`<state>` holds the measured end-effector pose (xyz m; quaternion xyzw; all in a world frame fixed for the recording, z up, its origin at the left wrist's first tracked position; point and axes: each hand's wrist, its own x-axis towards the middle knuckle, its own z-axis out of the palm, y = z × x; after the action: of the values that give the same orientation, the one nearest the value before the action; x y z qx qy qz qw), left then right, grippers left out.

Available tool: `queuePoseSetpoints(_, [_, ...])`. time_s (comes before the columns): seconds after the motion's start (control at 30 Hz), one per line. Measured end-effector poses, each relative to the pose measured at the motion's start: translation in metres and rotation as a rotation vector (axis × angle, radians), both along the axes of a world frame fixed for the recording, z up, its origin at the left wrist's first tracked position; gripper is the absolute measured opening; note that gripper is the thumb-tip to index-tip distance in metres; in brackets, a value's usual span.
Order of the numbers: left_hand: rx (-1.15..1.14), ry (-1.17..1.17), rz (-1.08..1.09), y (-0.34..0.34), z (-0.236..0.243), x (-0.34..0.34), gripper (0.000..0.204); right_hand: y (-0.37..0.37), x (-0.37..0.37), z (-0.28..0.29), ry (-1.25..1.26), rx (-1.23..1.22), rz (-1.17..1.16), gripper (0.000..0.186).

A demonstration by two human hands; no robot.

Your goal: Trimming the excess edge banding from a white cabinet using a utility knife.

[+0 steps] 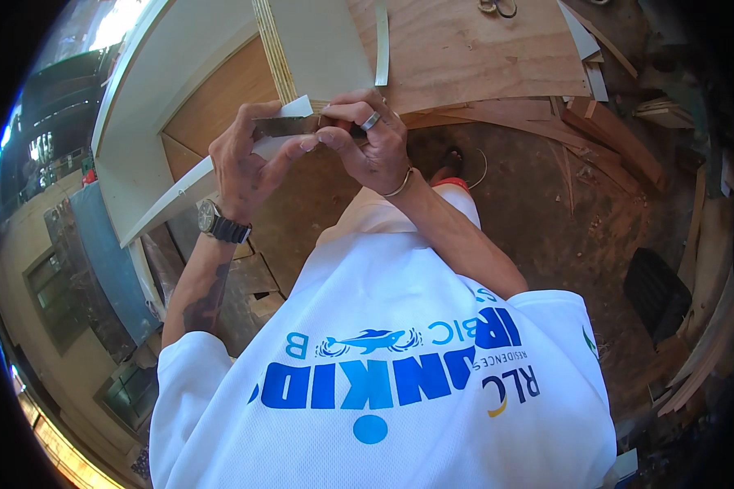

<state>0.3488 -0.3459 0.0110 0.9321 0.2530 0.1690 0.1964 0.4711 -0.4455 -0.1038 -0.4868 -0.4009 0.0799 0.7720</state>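
My left hand (245,159), with a black watch on its wrist, pinches a white strip (298,107) between thumb and fingers at the panel edge. My right hand (373,145), wearing a ring, is closed round the reddish handle of a flat-bladed knife (285,125). The blade points left and lies across the left hand's fingers, against the strip. Both thumb tips nearly meet just below the blade. Whether the left fingers also grip the blade is hard to tell.
Ahead stands a white-edged wooden panel structure (212,73) with a plywood-edged divider (276,53). A plywood sheet (473,57) lies to its right, bearing a loose pale strip (382,45). Wood offcuts (612,138) and a black chair-like object (663,285) are at the right.
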Motion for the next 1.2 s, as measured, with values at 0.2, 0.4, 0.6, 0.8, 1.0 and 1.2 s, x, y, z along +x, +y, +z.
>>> queuePoseSetpoints(0.2, [0.028,-0.008,0.025,-0.0026,-0.0019,0.0020,0.047,0.0019,-0.0030,0.0002,0.027,0.016,-0.008,0.018])
queuePoseSetpoints(0.4, [0.054,-0.038,0.009,-0.0030,-0.0052,0.0039,0.045,0.0031,-0.0037,0.0013,0.011,0.030,-0.035,0.016])
queuePoseSetpoints(0.6, [0.049,-0.019,0.018,-0.0005,-0.0038,0.0019,0.048,0.0028,-0.0025,0.0013,0.012,0.040,-0.032,0.017])
queuePoseSetpoints(0.8, [0.015,-0.031,0.014,-0.0002,-0.0028,-0.0009,0.052,0.0025,-0.0013,-0.0005,0.036,0.058,-0.010,0.018])
queuePoseSetpoints(1.0, [-0.013,0.058,0.050,0.0035,-0.0005,-0.0043,0.054,-0.0009,-0.0034,-0.0001,0.040,0.019,-0.008,0.019])
queuePoseSetpoints(1.2, [-0.028,-0.005,0.016,0.0056,0.0002,-0.0029,0.061,-0.0007,-0.0068,0.0043,0.065,-0.001,-0.045,0.020])
